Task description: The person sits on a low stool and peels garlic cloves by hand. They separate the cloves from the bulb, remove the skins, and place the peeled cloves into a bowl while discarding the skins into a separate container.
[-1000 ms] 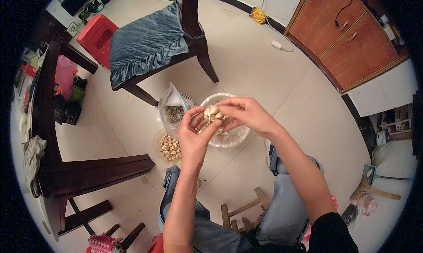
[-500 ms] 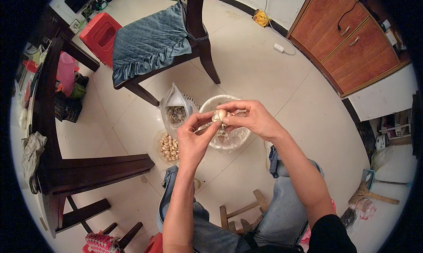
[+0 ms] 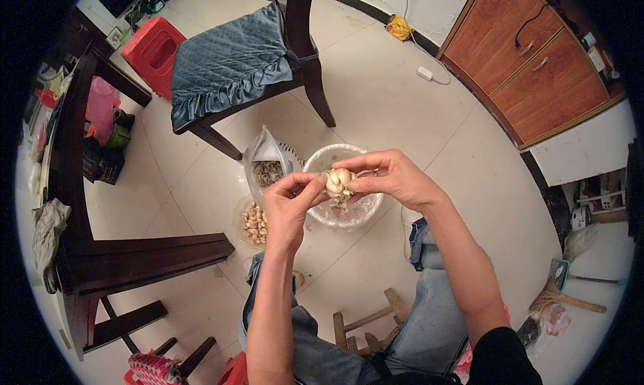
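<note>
Over a white lined basin (image 3: 344, 218), my right hand (image 3: 397, 178) grips a garlic bulb (image 3: 340, 181) between thumb and fingers; its pale, plump cloves show on the near side. Just left of the bulb, my left hand (image 3: 292, 200) is closed in a pinch, its tips right beside the bulb. Whatever lies between those tips is too small to make out. Bits of skin and the basin's bottom are partly hidden by my hands. Loose garlic cloves (image 3: 255, 223) fill a clear shallow dish below and left of the basin.
A plastic-lined container (image 3: 263, 145) with greyish contents stands left of the basin. Beyond it is a dark chair with a blue cushion (image 3: 225, 63). A dark table leg (image 3: 157, 259) reaches in from the left. A small wooden stool (image 3: 369, 321) sits between my knees.
The garlic bulb has turned in my right hand, showing more cloves. My left hand has drawn slightly left, its fingers now at the bulb's side instead of across its front.
</note>
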`<state>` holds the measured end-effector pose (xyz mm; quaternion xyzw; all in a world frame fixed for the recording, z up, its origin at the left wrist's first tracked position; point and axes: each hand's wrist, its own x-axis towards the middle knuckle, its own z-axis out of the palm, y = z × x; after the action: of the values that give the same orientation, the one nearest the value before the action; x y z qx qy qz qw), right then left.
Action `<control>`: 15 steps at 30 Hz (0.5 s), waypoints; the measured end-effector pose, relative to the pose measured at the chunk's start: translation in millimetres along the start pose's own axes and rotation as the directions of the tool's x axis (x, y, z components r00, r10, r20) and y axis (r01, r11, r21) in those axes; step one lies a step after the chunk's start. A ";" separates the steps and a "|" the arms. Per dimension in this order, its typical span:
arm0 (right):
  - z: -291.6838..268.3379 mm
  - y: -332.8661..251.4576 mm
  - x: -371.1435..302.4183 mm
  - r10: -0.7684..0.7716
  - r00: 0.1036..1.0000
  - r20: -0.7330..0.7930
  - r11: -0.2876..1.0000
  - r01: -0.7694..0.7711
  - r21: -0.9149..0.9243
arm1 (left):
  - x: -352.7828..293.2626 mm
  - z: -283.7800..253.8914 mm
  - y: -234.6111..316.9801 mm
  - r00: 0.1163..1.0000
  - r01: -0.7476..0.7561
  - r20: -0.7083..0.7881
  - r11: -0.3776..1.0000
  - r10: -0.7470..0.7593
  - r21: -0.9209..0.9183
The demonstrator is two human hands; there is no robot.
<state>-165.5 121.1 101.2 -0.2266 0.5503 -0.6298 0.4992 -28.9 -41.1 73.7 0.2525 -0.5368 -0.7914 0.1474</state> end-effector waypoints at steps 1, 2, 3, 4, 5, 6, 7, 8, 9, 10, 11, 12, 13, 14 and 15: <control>-0.7 0.3 -0.5 0.010 1.000 -0.001 1.000 -0.010 0.020 | 0.6 2.6 -0.3 1.000 -0.003 -0.008 1.000 0.004 0.010; 0.6 1.2 0.3 0.016 1.000 -0.001 1.000 -0.016 -0.002 | 0.6 2.4 -2.0 1.000 -0.025 -0.005 0.999 0.025 0.039; 2.5 2.1 1.6 0.023 1.000 0.000 0.999 -0.023 -0.026 | 1.3 1.7 -5.4 0.999 -0.046 -0.002 0.997 0.046 0.067; 3.9 3.1 2.6 0.030 1.000 0.000 0.998 -0.030 -0.049 | 2.0 1.3 -8.1 0.998 -0.067 0.003 0.993 0.067 0.095; 3.9 5.1 3.3 0.013 1.000 -0.001 0.998 -0.013 -0.054 | 3.1 1.7 -10.7 0.998 -0.056 -0.018 0.995 0.057 0.087; 3.7 7.3 3.9 -0.003 1.000 -0.002 0.998 0.003 -0.060 | 4.4 2.3 -13.0 0.998 -0.045 -0.038 0.996 0.048 0.079; 3.2 8.6 4.1 -0.020 1.000 -0.003 0.998 0.019 -0.065 | 5.5 2.7 -15.1 0.998 -0.034 -0.057 0.997 0.038 0.071; 2.7 6.7 4.1 -0.009 1.000 -0.002 0.999 0.008 -0.043 | 6.3 3.0 -15.4 0.997 -0.021 -0.070 0.999 0.024 0.044; 2.0 4.1 3.8 0.002 1.000 0.000 1.000 -0.002 -0.021 | 7.1 3.3 -15.7 0.997 -0.009 -0.081 1.000 0.011 0.017; 1.4 1.9 3.6 0.013 1.000 0.002 1.000 -0.013 0.002 | 7.8 3.5 -16.2 0.996 0.003 -0.093 1.000 -0.003 -0.010; 1.0 0.4 3.4 0.019 1.000 -0.008 0.998 -0.018 0.058 | 8.9 3.3 -17.9 0.995 0.015 -0.099 1.000 -0.015 -0.006; 0.6 -1.0 3.3 0.025 1.000 -0.017 0.993 -0.023 0.115 | 10.1 2.8 -19.9 0.994 0.027 -0.104 1.000 -0.027 -0.003; 0.4 -2.4 3.3 0.031 0.999 -0.026 0.985 -0.026 0.171 | 10.9 2.9 -20.7 0.993 0.040 -0.110 0.999 -0.039 0.001; 0.0 -3.6 3.1 0.032 0.999 -0.041 0.981 -0.023 0.191 | 11.4 4.0 -21.1 0.993 0.064 -0.103 0.998 -0.063 0.009; 0.1 -4.8 2.8 0.032 0.998 -0.056 0.977 -0.020 0.210 | 11.8 5.3 -21.1 0.992 0.089 -0.095 0.996 -0.087 0.018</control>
<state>-168.4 118.1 104.9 -0.1468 0.4982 -0.6841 0.5121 -40.9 -34.9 52.9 0.3144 -0.5263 -0.7785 0.1347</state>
